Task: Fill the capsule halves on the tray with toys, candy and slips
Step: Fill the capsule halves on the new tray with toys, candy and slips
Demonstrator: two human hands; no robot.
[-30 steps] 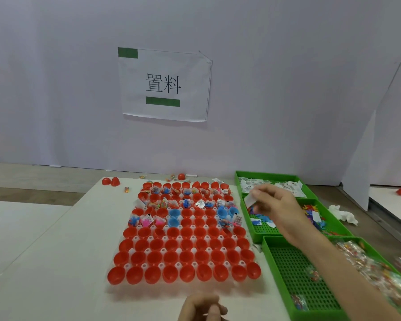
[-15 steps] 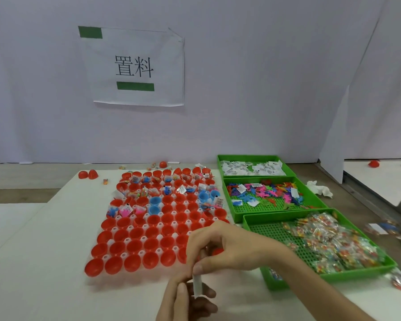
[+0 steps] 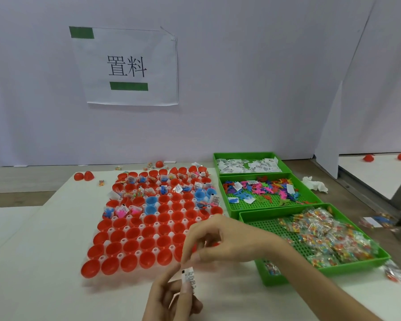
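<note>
Pinching a small printed slip [image 3: 188,278] between them, both hands hovered low over the bench [image 3: 44,262]. The right hand [image 3: 229,242] nipped the slip's upper end between thumb and curled fingers, and the left hand [image 3: 169,300], just beneath it, curled round the lower end. Directly beyond the hands lay the tray [image 3: 119,254] of red capsule halves [image 3: 132,246]. The rows nearest the hands looked empty, and only the rows farthest from them held toys and papers. To the right of the right hand sat three green bins [image 3: 273,278], with candy [image 3: 322,237] nearest, toys [image 3: 262,189] behind it and spare slips [image 3: 248,165] farthest. The step in hand seemed to be readying one slip, perhaps separating or straightening it. Next, one hand would probably have to release while the other carried the slip forward to a half that lacked one.
</note>
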